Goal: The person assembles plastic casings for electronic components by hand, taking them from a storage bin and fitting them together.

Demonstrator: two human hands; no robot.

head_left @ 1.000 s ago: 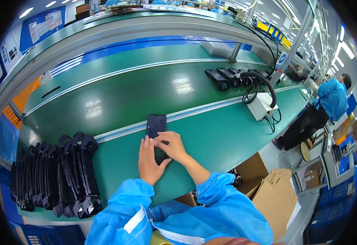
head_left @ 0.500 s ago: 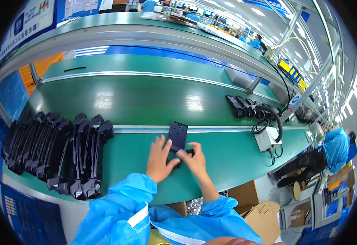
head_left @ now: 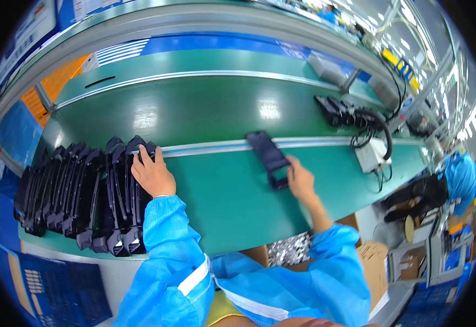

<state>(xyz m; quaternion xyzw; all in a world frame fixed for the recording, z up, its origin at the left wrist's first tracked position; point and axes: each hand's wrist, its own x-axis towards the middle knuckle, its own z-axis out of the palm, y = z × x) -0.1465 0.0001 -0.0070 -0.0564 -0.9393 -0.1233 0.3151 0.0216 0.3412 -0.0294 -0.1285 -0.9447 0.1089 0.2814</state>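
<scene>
My right hand (head_left: 301, 182) grips the lower right edge of a black rectangular plastic housing (head_left: 268, 151), which has a frame-like opening at its near end. The housing is slightly blurred and tilts across the metal strip. On the left, my left hand (head_left: 153, 173) rests over the upper part of the rightmost long black plastic part (head_left: 134, 210). Its fingers are spread across that part's far end, and the thumb is partly hidden. Several similar long black parts (head_left: 66, 191) stand side by side in a row to the left.
A metal strip (head_left: 205, 148) crosses the green workbench (head_left: 232, 201). At the right stand a white box with cables (head_left: 373, 158) and several black housings (head_left: 347, 113). Below the front edge, a carton holds small silvery pieces (head_left: 290, 249). A person in blue (head_left: 458, 180) is at far right.
My left hand has left the black housing and moved left onto the row of long parts. My right hand has shifted right with the housing, which now slants. The view has also moved.
</scene>
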